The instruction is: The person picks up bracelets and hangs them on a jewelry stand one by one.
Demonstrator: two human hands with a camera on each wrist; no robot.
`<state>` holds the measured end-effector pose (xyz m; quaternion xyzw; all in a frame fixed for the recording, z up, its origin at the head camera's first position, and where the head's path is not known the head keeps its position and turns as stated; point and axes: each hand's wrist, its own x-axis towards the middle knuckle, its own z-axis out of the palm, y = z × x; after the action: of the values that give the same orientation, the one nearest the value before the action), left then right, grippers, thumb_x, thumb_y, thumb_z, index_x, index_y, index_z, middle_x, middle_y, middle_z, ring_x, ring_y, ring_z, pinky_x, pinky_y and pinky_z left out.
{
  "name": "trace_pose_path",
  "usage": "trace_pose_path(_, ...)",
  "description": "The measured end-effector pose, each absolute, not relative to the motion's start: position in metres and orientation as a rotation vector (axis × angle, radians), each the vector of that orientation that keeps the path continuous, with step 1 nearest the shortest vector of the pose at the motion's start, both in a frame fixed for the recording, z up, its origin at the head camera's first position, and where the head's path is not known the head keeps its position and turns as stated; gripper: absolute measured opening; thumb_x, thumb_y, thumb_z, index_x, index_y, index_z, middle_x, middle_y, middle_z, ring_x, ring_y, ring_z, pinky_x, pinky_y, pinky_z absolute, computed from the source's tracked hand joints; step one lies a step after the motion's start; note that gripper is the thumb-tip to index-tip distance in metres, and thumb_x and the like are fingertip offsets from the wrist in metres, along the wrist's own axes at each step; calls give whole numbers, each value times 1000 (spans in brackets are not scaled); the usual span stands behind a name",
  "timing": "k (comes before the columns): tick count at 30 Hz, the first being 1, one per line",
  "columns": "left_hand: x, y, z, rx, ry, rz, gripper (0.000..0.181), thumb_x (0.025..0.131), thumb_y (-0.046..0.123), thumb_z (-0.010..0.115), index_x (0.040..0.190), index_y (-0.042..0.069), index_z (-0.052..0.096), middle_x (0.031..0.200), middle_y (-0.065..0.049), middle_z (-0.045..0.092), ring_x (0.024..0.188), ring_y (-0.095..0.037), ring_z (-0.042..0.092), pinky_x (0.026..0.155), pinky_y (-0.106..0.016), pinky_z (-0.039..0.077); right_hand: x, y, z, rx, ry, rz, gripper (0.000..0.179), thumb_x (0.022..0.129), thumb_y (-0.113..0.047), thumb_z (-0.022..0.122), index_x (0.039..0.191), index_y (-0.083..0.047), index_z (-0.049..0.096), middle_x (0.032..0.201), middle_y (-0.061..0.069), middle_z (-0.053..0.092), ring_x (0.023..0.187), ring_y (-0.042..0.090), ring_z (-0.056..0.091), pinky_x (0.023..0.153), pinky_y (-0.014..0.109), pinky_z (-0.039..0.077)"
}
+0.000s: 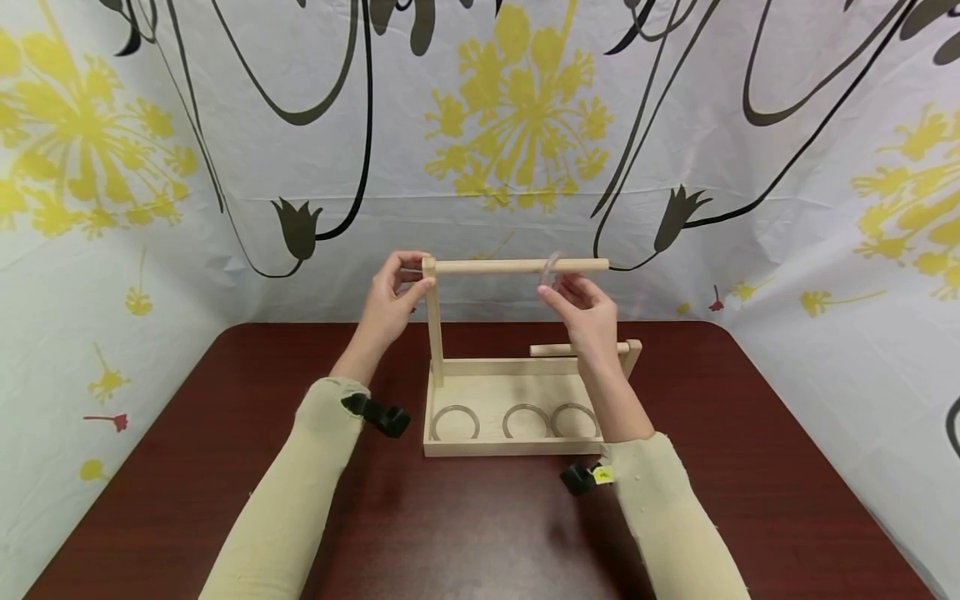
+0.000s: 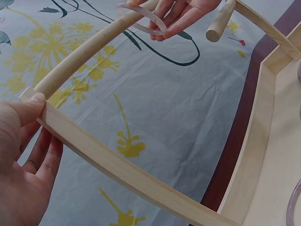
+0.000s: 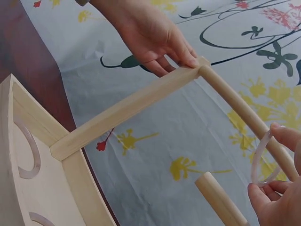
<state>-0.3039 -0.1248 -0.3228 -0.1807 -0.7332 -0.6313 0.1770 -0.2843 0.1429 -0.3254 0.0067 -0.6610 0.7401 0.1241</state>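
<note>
A wooden stand has a tall post at the left with an upper rod reaching right from its top. My left hand grips the top of that post, thumb on the near side and fingers behind. Between thumb and fingers, my right hand pinches a pale translucent bangle. This ring encircles the upper rod toward its free right end, as the left wrist view also shows. Below, the stand's shallow tray holds three similar rings, one ring at the left and two side by side farther right.
A shorter post at the tray's right carries a lower rod that points left, partly behind my right hand. The stand rests on a dark red-brown table. Behind the table hangs a patterned cloth.
</note>
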Motion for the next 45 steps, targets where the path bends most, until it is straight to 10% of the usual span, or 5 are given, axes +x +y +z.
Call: trace_pose_path(45, -304, -125, -323, -529, -2080, -1776, 36, 96, -1, 61, 130, -7, 50, 125, -20, 56, 97, -6, 56, 60, -19, 43, -281, 111, -330, 89, -2003, 2048, 54, 85, -15, 80, 134, -9, 58, 138, 7, 58, 128, 18, 56, 96, 23, 50)
